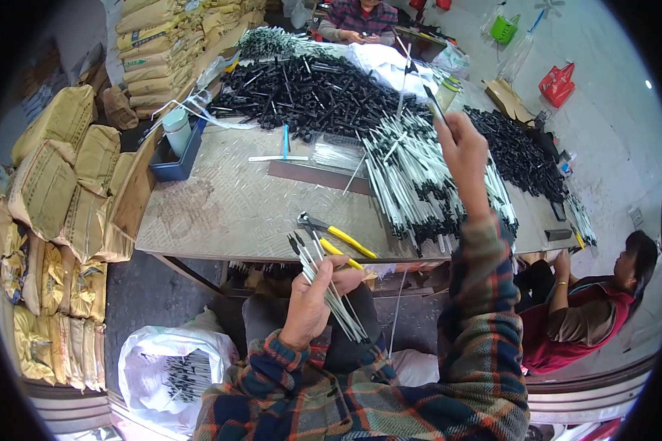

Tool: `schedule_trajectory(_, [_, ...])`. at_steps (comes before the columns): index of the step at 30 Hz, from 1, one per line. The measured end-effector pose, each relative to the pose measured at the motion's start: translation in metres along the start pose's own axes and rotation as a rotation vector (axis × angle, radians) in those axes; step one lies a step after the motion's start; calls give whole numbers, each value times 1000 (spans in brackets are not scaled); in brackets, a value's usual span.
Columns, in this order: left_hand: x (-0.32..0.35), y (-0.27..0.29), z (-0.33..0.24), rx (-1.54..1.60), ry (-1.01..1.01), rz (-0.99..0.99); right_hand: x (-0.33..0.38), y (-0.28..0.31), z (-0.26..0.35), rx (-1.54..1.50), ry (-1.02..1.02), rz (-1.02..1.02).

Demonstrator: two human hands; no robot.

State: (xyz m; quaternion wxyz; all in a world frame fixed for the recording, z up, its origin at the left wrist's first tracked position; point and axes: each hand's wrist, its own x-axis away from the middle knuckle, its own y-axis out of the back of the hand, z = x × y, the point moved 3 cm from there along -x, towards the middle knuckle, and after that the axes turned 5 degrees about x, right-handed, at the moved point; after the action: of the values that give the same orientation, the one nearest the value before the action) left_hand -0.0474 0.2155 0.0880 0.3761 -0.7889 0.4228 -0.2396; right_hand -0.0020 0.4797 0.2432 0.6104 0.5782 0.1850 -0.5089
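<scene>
On the near side of the table (pixel 198 202), toward six o'clock in my view, I see the left hand (pixel 309 305) curled round a bundle (pixel 336 298) of white rods with black tips, thumb laid across them; the bundle's long axis runs from eleven to five. Up at two o'clock, the right hand (pixel 463 143) is nearly closed, thumb and fingers pinching a black-ended rod (pixel 430 95) that points toward eleven; how far it reaches I cannot tell.

The pile (pixel 412 173) of white rods lies at one o'clock from the left hand and toward seven from the right, so the right is nearer; most of its rods slant roughly from eleven to five. The pliers (pixel 349 240) rest just beyond the left hand, yellow handles toward four.

For containers, I have a blue tray (pixel 173 173) at ten o'clock with a bottle (pixel 176 132) in it, a clear box (pixel 342 138) of thin white sticks (pixel 338 156) at twelve, and at seven an open white sack (pixel 137 359) with more rods (pixel 187 375) inside
</scene>
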Motion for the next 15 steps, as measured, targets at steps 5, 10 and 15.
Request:
schedule_trajectory(5, [-25,17,-15,41,-194,-155,98,58,72,-186,51,46])
schedule_trajectory(10, [-38,17,-23,19,-300,-159,171,69,68,-586,-318,-188])
schedule_trajectory(15, [-32,5,-11,15,-219,-113,193,27,69,-422,-245,44])
